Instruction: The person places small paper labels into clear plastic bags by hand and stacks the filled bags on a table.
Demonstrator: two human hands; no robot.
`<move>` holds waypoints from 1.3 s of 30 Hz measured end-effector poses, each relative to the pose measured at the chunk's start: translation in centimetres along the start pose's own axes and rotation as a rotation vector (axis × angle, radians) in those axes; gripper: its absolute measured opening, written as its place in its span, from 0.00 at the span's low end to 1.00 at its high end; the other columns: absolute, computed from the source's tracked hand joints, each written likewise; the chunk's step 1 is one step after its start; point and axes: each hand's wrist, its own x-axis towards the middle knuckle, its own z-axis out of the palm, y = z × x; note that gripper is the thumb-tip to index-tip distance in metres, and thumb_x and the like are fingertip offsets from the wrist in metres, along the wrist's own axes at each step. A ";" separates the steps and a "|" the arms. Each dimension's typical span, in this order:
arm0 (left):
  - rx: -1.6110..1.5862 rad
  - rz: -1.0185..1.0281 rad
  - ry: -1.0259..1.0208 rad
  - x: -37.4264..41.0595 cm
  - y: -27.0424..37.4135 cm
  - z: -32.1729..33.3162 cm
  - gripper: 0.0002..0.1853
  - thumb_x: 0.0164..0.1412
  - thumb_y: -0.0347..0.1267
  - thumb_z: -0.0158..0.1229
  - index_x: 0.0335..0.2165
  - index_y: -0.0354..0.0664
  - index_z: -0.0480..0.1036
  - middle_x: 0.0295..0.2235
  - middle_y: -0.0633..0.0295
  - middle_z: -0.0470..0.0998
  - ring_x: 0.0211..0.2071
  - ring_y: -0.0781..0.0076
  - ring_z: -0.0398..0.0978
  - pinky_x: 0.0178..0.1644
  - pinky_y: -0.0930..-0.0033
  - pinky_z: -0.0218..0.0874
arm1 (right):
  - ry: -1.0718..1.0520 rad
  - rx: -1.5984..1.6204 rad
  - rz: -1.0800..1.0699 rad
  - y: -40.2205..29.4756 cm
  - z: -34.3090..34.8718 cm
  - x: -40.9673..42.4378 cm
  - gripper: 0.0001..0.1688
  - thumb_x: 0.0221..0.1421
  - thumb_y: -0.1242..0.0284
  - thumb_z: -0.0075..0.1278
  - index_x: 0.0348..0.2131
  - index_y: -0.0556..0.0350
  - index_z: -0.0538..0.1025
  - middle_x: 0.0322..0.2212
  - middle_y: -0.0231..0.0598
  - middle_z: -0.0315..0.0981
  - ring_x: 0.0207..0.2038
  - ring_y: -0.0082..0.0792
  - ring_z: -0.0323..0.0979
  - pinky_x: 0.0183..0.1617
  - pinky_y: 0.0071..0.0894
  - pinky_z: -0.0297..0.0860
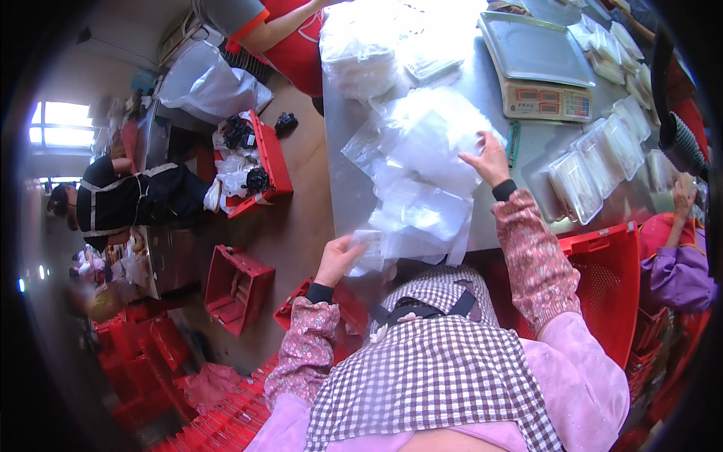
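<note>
Clear plastic bags point(418, 209) lie in a loose pile at the near edge of the metal table point(350, 186). My left hand point(339, 257), below the pile's left corner, pinches a small clear plastic bag with a printed label point(370, 251). Above the pile's right side is my right hand point(487, 158), fingers spread and curved; whether its fingertips touch the plastic is hard to tell. A green box cutter point(513, 144) lies just right of that hand. Farther back, stacked clear bags point(361, 68) are washed out by glare.
A digital scale point(542, 68) stands at the back right. Filled clear plastic packs point(582, 181) line the table's right side. Red crates stand beside the table, one point(604, 282) at right, another point(240, 291) on the floor. Co-workers point(282, 34) are at the far side, left and right.
</note>
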 end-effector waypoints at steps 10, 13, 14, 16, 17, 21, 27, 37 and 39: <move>-0.029 0.000 -0.006 -0.9 -1.4 0.4 0.13 0.58 0.28 0.56 0.41 0.32 0.74 0.32 0.72 0.76 0.31 0.88 0.69 0.35 0.83 0.61 | -0.081 0.014 0.243 4.5 3.2 1.1 0.10 0.42 0.67 0.58 0.26 0.53 0.78 0.23 0.42 0.76 0.29 0.38 0.75 0.35 0.35 0.70; -0.056 -0.006 0.019 -1.7 -1.5 0.5 0.13 0.58 0.28 0.56 0.41 0.32 0.74 0.32 0.72 0.76 0.31 0.87 0.69 0.35 0.83 0.61 | 0.056 0.110 0.165 2.7 2.2 0.7 0.12 0.44 0.67 0.58 0.29 0.56 0.77 0.27 0.42 0.76 0.31 0.40 0.74 0.37 0.34 0.69; -0.063 -0.008 0.019 -1.9 -1.7 0.4 0.13 0.58 0.28 0.56 0.41 0.32 0.74 0.32 0.71 0.76 0.31 0.87 0.69 0.35 0.83 0.61 | 0.125 0.077 0.073 2.1 2.1 0.8 0.14 0.44 0.66 0.58 0.30 0.56 0.77 0.29 0.43 0.75 0.33 0.42 0.74 0.38 0.35 0.69; -0.052 -0.032 -0.003 -1.7 -2.1 0.3 0.12 0.58 0.27 0.56 0.40 0.32 0.74 0.33 0.69 0.77 0.32 0.85 0.71 0.37 0.81 0.63 | 0.257 -0.015 -0.002 3.5 2.6 1.3 0.19 0.44 0.64 0.58 0.34 0.59 0.75 0.33 0.45 0.73 0.37 0.46 0.72 0.41 0.37 0.68; -0.045 -0.041 -0.015 -1.6 -2.0 0.2 0.11 0.58 0.26 0.56 0.40 0.32 0.74 0.33 0.67 0.77 0.32 0.84 0.72 0.38 0.80 0.63 | 0.146 0.009 0.104 4.9 3.1 0.9 0.18 0.44 0.64 0.58 0.33 0.58 0.75 0.32 0.44 0.73 0.36 0.45 0.72 0.41 0.37 0.68; -0.016 -0.039 0.004 -1.3 -1.5 0.3 0.11 0.58 0.26 0.56 0.40 0.32 0.74 0.33 0.67 0.77 0.32 0.84 0.72 0.38 0.79 0.63 | -0.044 0.024 0.253 5.0 3.1 1.2 0.10 0.49 0.65 0.55 0.28 0.52 0.78 0.28 0.40 0.72 0.32 0.42 0.73 0.36 0.38 0.68; 0.011 -0.070 -0.002 -1.7 -2.7 -0.2 0.11 0.58 0.26 0.56 0.40 0.32 0.74 0.34 0.67 0.77 0.33 0.83 0.72 0.38 0.79 0.64 | 0.244 -0.009 -0.265 -3.2 -1.8 -2.4 0.02 0.49 0.75 0.52 0.26 0.52 0.77 0.29 0.39 0.72 0.32 0.41 0.72 0.33 0.38 0.67; 0.203 -0.154 -0.104 -4.3 0.2 -1.6 0.08 0.55 0.29 0.59 0.33 0.34 0.76 0.26 0.73 0.73 0.28 0.86 0.67 0.33 0.81 0.59 | -0.906 0.505 -0.142 -10.2 1.1 -13.8 0.11 0.51 0.73 0.50 0.36 0.56 0.77 0.36 0.41 0.76 0.36 0.35 0.75 0.40 0.34 0.70; 0.240 -0.109 -0.068 -5.0 1.1 -1.5 0.07 0.54 0.28 0.59 0.32 0.34 0.76 0.25 0.74 0.72 0.28 0.86 0.66 0.33 0.81 0.59 | -0.221 0.869 0.328 -4.0 3.2 -10.9 0.14 0.53 0.74 0.52 0.41 0.59 0.74 0.32 0.37 0.75 0.33 0.23 0.72 0.37 0.27 0.69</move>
